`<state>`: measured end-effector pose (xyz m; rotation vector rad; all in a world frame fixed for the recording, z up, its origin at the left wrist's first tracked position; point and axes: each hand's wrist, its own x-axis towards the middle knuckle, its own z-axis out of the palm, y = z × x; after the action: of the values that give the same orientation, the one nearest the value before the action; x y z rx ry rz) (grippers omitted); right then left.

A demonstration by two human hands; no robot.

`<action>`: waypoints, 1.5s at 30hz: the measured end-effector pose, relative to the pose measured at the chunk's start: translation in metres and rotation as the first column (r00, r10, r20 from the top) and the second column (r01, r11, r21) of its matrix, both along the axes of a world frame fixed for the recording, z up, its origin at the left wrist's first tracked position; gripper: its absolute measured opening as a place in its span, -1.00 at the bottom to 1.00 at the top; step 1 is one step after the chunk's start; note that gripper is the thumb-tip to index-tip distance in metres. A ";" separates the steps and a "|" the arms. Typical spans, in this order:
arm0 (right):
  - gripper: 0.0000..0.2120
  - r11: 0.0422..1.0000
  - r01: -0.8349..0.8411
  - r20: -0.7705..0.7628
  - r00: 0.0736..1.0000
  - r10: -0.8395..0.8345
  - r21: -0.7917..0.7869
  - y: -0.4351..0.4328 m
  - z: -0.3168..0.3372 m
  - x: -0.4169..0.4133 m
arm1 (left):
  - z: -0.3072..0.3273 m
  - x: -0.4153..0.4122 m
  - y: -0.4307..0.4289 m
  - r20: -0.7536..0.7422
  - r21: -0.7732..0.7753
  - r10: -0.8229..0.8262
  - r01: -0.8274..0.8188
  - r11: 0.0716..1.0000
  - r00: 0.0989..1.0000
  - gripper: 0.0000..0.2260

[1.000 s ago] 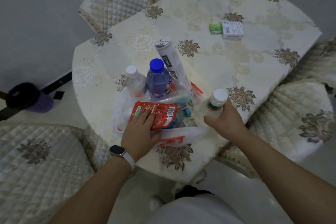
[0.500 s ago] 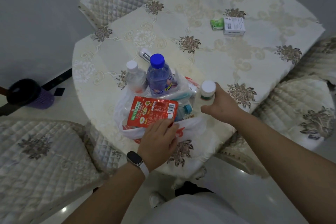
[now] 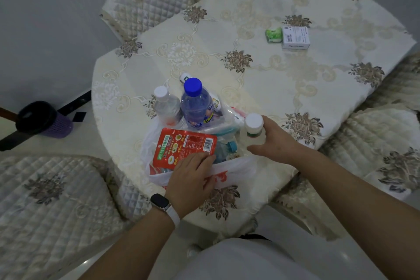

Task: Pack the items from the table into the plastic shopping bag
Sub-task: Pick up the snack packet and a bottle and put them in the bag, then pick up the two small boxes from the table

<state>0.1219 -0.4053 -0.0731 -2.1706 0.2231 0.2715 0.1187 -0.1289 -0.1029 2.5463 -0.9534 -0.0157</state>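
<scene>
A white plastic shopping bag (image 3: 236, 171) lies open near the table's front edge. In it stand a blue-capped water bottle (image 3: 196, 107) and a smaller white-capped bottle (image 3: 167, 107), with a red snack packet (image 3: 184, 146) lying on top. My left hand (image 3: 193, 179) rests on the packet's near edge and the bag rim, fingertips pressing down. My right hand (image 3: 272, 141) is shut on a white-capped jar (image 3: 253, 130) held upright at the bag's right side. A white tube's end (image 3: 184, 78) pokes out behind the bottles.
A white box (image 3: 295, 37) and a small green packet (image 3: 273, 35) lie together at the far right of the table (image 3: 261, 79). Quilted chairs (image 3: 45, 200) surround the table. A purple bin (image 3: 45, 120) stands on the floor at the left.
The tall white tube has dropped down behind the bottles. My left hand slid from the packet's middle back to its near edge. My right hand moved the jar left, against the bag.
</scene>
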 end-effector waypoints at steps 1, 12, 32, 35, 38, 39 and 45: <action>-0.29 1.000 -0.002 0.001 1.000 0.002 0.001 -0.002 0.000 -0.001 | 0.003 0.001 -0.002 -0.006 -0.004 0.014 -0.014 1.000 1.000 -0.61; -0.35 0.984 0.147 0.090 0.986 -0.138 -0.099 0.002 0.024 -0.036 | 0.032 0.003 -0.015 0.015 -0.061 -0.062 0.063 0.996 0.998 -0.62; -0.46 0.733 0.350 0.294 0.932 -0.211 -0.583 0.055 0.071 -0.206 | 0.063 -0.053 -0.048 0.179 -0.118 -0.421 0.444 0.888 0.889 -0.62; -0.45 0.704 0.352 0.311 0.931 -0.192 -0.617 0.035 0.073 -0.231 | 0.072 -0.080 -0.075 0.206 -0.131 -0.439 0.469 0.873 0.874 -0.63; -0.43 0.683 0.359 0.324 0.928 -0.186 -0.636 0.002 0.077 -0.265 | 0.080 -0.112 -0.116 0.241 -0.122 -0.458 0.495 0.860 0.855 -0.65; -0.43 0.676 0.366 0.323 0.926 -0.195 -0.640 -0.011 0.078 -0.280 | 0.082 -0.125 -0.132 0.246 -0.130 -0.469 0.508 0.851 0.848 -0.65; -0.50 0.617 0.427 0.368 0.901 -0.230 -0.661 -0.106 0.088 -0.376 | 0.095 -0.201 -0.240 0.314 -0.073 -0.578 0.627 0.776 0.753 -0.65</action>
<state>-0.2542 -0.5113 0.0153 -2.8606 0.6848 -0.3901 -0.0828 -0.3693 -0.0076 1.9993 -1.7781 0.2299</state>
